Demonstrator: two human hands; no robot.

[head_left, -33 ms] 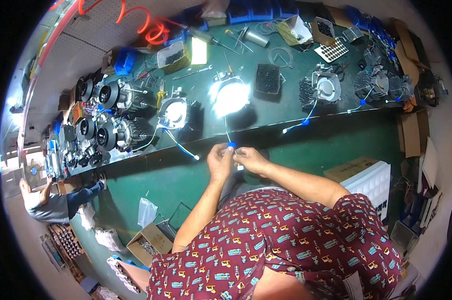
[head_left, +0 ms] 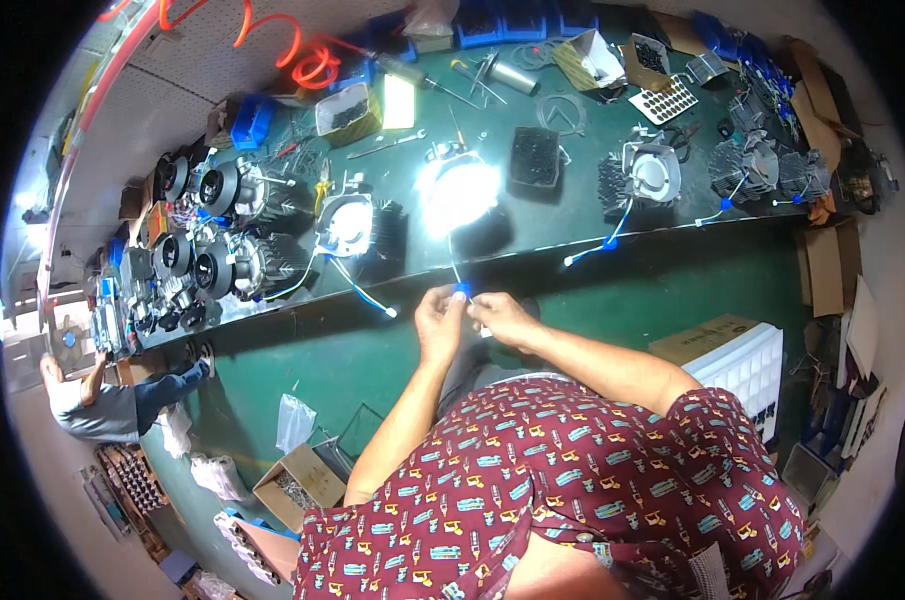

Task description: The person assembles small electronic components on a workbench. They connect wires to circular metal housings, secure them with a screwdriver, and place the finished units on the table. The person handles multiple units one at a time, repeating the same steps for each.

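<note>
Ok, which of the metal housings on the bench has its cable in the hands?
The brightly lit housing straight ahead: its cable runs to the left hand and right hand, while the neighbouring housings have cables that neither hand touches.

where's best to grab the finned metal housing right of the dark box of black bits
Probably the curved rim of the finned metal housing, coming from above and the right: that side looks smooth and rounded, whereas the fins fill its left side and its wire lead trails over the near bench edge.
</note>
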